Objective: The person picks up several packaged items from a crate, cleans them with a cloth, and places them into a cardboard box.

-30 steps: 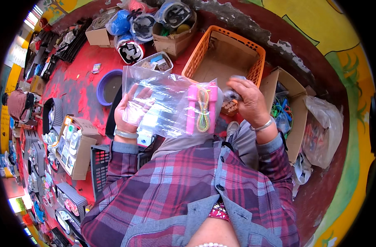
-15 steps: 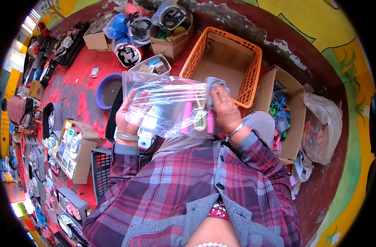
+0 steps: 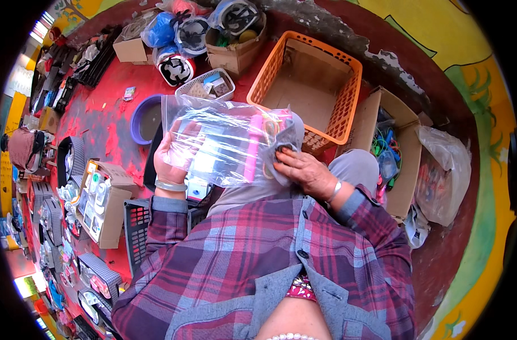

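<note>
Red floor (image 3: pixel 108 102), worn dark in patches, spreads under the clutter on the left and far side, and a yellow and green painted wall (image 3: pixel 439 28) curves round the far right. On the left, a cardboard box (image 3: pixel 114 224) holds white packaged items, with a dark plastic basket (image 3: pixel 137 229) just to its right on the near side. Farther off sits a purple basin (image 3: pixel 136 129).

Right of these, the left hand (image 3: pixel 176 156) is loosely open, its fingers showing through the left end of a clear plastic bag (image 3: pixel 213 144); whether they are inside or behind the film, I cannot tell. This bag is spread above the person's lap, with a pink bar-shaped item (image 3: pixel 252 148) upright toward its right end. There the right hand (image 3: pixel 312 174), fingers bent, grips a grey cloth (image 3: pixel 287 143) pressed against the bag.

Beyond it, on the far side, stands an orange basket (image 3: pixel 354 105) lined with cardboard. Farther right, an open carton (image 3: pixel 404 195) holds colourful tangled items, and a cloudy plastic sack (image 3: pixel 448 178) slumps beside it.
</note>
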The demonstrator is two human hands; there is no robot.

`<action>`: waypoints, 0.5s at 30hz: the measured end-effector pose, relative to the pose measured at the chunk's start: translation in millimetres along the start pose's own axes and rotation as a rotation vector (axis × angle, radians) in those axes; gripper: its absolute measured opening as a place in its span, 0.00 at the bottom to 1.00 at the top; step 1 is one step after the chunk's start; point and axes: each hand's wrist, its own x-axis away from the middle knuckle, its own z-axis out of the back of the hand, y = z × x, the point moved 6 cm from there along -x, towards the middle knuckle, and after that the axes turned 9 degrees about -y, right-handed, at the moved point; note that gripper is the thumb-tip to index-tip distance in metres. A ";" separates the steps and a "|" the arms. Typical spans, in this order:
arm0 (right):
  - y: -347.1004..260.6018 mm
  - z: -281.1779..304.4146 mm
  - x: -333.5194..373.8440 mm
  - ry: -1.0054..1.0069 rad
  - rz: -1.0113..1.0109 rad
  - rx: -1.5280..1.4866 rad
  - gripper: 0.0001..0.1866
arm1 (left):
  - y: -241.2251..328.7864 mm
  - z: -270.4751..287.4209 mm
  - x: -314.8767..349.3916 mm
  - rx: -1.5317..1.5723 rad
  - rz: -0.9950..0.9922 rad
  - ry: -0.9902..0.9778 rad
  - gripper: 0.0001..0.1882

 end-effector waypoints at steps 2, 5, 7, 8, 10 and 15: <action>-0.6 -4.8 14.2 -0.087 0.027 -0.058 0.23 | -0.8 0.1 0.2 -0.005 0.003 -0.010 0.23; 0.3 -7.4 31.4 -0.218 0.036 -0.107 0.22 | -3.8 1.1 -0.8 -0.010 0.010 -0.030 0.22; 4.3 -0.7 41.8 -0.300 0.001 -0.105 0.23 | -4.9 1.1 -2.0 0.009 0.006 -0.007 0.22; 7.2 4.2 46.2 -0.342 -0.013 -0.102 0.24 | -4.5 2.0 -1.8 0.015 0.016 -0.036 0.22; 35.1 16.2 54.7 -0.426 -0.333 -0.183 0.25 | -1.9 3.7 -1.6 0.022 0.042 -0.090 0.23; 41.7 108.1 23.2 0.427 -0.343 -0.355 0.28 | -5.5 5.2 5.2 -0.003 0.030 -0.035 0.23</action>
